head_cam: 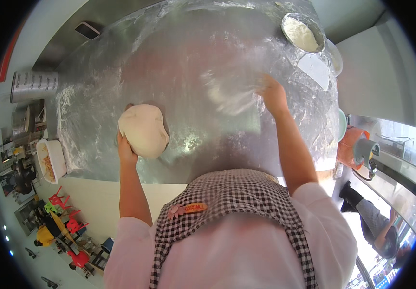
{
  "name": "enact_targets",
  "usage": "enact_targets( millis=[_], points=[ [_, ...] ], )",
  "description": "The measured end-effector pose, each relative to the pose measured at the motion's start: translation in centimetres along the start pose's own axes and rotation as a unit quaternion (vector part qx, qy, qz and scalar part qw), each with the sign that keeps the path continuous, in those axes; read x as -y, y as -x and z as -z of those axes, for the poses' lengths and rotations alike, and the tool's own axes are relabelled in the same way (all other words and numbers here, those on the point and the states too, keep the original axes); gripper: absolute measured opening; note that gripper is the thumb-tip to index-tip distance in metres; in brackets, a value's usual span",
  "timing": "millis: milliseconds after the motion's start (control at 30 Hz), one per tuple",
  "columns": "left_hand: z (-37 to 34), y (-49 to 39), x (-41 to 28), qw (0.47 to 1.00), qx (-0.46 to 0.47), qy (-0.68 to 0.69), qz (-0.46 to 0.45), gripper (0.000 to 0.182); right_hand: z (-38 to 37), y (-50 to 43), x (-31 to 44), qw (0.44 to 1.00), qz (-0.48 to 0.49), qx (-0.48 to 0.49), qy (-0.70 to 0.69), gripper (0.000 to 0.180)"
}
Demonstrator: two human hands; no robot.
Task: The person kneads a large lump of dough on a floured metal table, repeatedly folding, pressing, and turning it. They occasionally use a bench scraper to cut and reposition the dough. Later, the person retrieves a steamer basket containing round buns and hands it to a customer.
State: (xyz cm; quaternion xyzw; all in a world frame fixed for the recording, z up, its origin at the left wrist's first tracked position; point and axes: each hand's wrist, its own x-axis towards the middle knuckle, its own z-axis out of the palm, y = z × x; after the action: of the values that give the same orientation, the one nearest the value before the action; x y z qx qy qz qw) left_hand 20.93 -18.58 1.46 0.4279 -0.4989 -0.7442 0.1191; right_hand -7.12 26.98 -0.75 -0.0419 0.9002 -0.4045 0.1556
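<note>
A smooth, pale ball of dough [144, 130] rests against my left hand [125, 146], whose fingers go around its left side and partly under it. On the metal worktop [179, 72], my right hand [271, 92] is stretched forward, its fingers blurred by motion. A whitish streak of flour [229, 94] shows beside those fingers, over the surface. Whether the right fingers hold anything cannot be made out. Dusty flour marks cover much of the worktop.
A metal bowl of flour [302, 34] and a white scraper [313, 71] lie at the back right. A phone [87, 30] is at the back left. A white plastic container [51, 161] stands by the left edge, below a metal cylinder [34, 86]. Other people are farther off.
</note>
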Motion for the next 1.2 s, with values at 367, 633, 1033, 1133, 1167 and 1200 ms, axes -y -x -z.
enact_targets(
  millis=[367,633,1033,1133,1167,1200],
  points=[
    [-17.1,8.3,0.2,0.867,0.322,-0.336,-0.177,0.059,-0.9,12.3,1.6,0.817,-0.280,0.125,-0.488,0.052],
    [-27.2,12.9,-0.3,0.889,0.437,-0.134,0.037,0.061,-1.0,14.2,6.6,0.680,-0.126,0.138,-0.709,0.052],
    [-23.4,1.7,-2.4,0.679,0.240,-0.650,-0.243,0.042,-2.2,6.2,2.9,0.972,-0.082,-0.218,0.037,0.040],
    [-23.6,-5.6,-0.6,0.818,0.242,-0.435,-0.287,0.043,-4.7,3.5,1.6,0.965,0.060,-0.237,0.095,0.039],
    [-24.4,-7.1,0.4,0.802,0.230,-0.483,-0.265,0.044,-5.2,1.9,2.2,0.995,-0.007,-0.090,0.045,0.040],
    [-26.2,-8.1,1.6,0.781,0.234,-0.504,-0.286,0.046,-6.8,0.6,4.0,0.985,0.047,-0.107,0.127,0.043]
  ],
)
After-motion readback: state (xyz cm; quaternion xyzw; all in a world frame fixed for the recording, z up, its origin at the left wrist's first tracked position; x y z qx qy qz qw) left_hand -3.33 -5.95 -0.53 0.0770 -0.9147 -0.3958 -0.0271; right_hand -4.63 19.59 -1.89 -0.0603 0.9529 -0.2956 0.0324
